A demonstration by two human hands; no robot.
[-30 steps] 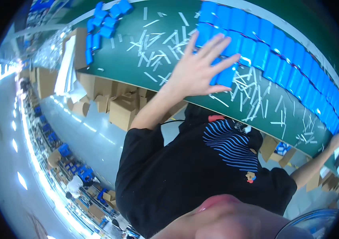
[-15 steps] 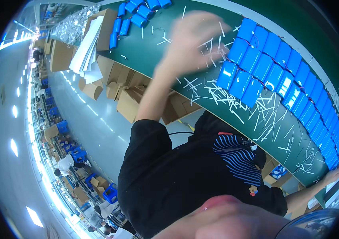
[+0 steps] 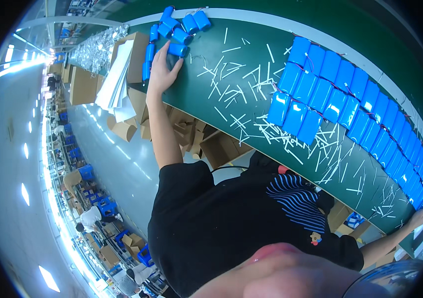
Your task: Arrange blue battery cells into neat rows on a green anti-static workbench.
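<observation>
My left hand (image 3: 162,72) reaches to the far left of the green table, thumb apart from the fingers. Its fingertips are beside a blue shrink-wrapped battery pack (image 3: 177,49); I see no firm grip on it. Several more loose blue battery packs (image 3: 181,36) lie around that one. At the right end of a long block of blue battery packs (image 3: 331,102), my right hand (image 3: 422,214) rests against the last packs. Its fingers look extended, though partly lost at the dark rim. Thin red and black leads with white connectors run between the block's rows.
Short white strips (image 3: 276,131) lie scattered over the green table (image 3: 204,97). At its left end stands a cardboard box (image 3: 134,54) with white sheets (image 3: 116,79), near a heap of clear shiny material (image 3: 97,47). Open cartons (image 3: 221,149) are below the table's near edge.
My left hand has moved left, from beside the block of battery packs to the loose packs. My right hand stays at the block's right end. The head view has shifted slightly.
</observation>
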